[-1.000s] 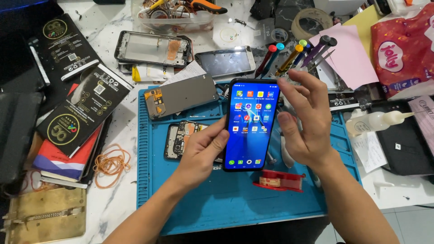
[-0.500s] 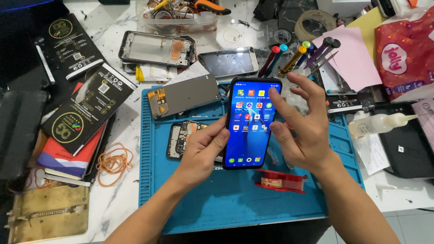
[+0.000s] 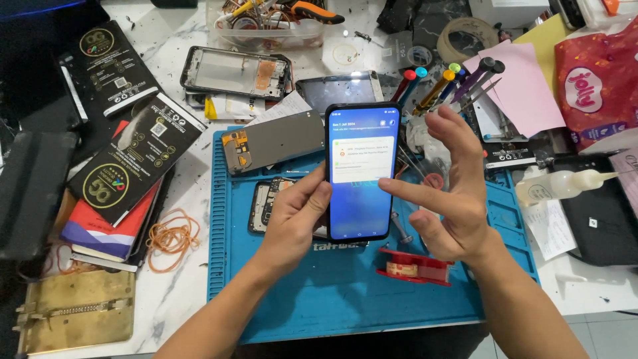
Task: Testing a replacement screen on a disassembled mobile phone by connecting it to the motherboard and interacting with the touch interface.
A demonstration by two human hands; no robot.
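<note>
My left hand (image 3: 297, 220) grips a black smartphone (image 3: 361, 171) by its left edge and holds it upright above the blue work mat (image 3: 345, 292). The screen is lit, blue, with a pulled-down notification panel of white cards near the top. My right hand (image 3: 449, 193) hovers just right of the phone, fingers spread, the index finger pointing at the screen's right edge; whether it touches the glass I cannot tell. An opened phone body (image 3: 264, 203) lies on the mat behind my left hand.
On the mat lie a grey phone back panel (image 3: 272, 141) and a red tape roll (image 3: 414, 268). Coloured screwdrivers (image 3: 444, 84) stand behind the phone. Black boxes (image 3: 135, 157), orange rubber bands (image 3: 171, 236), a white glue bottle (image 3: 561, 185), a phone frame (image 3: 236, 71) and pink paper (image 3: 522, 88) crowd the table.
The phone screen went from a home screen of app icons to a notification panel. My right hand drew back from the glass and opened its fingers beside the phone.
</note>
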